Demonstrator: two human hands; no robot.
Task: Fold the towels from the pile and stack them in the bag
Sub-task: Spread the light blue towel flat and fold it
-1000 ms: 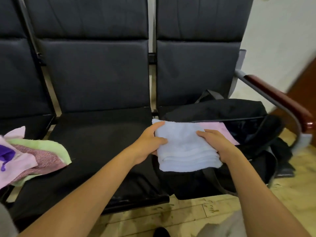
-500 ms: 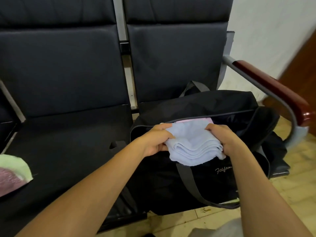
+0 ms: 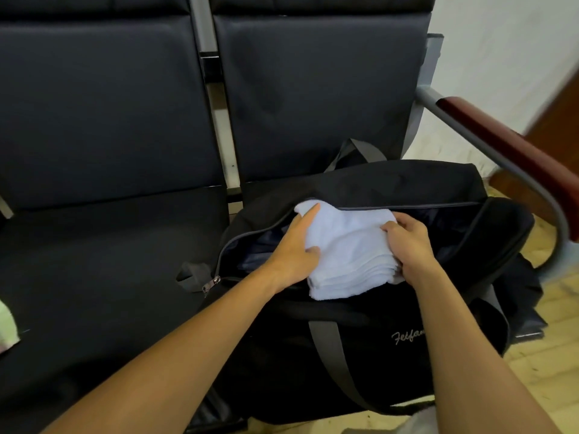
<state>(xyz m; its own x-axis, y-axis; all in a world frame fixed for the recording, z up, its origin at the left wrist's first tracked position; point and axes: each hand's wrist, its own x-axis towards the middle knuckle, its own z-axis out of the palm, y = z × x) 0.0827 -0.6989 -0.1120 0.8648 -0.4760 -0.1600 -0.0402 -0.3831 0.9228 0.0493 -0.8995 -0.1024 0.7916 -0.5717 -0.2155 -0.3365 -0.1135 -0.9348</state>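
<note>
Over the open black bag (image 3: 360, 189), folded white towel (image 3: 351, 245), layered edge nearest, left hand (image 3: 294, 249), right hand (image 3: 410, 245) gripping its sides.

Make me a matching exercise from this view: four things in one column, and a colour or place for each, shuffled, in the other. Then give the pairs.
Things:
1. folded towel
2. bag
3. armrest pad
4. zipper pull

Descriptions:
A. reddish-brown, at the right of the seat row
B. white, held at the bag's opening by the left hand and the right hand
C. small metal piece at the left end of the bag's opening
D. black, with grey straps and script lettering on its front

Pairs: 1-B, 2-D, 3-A, 4-C
</note>
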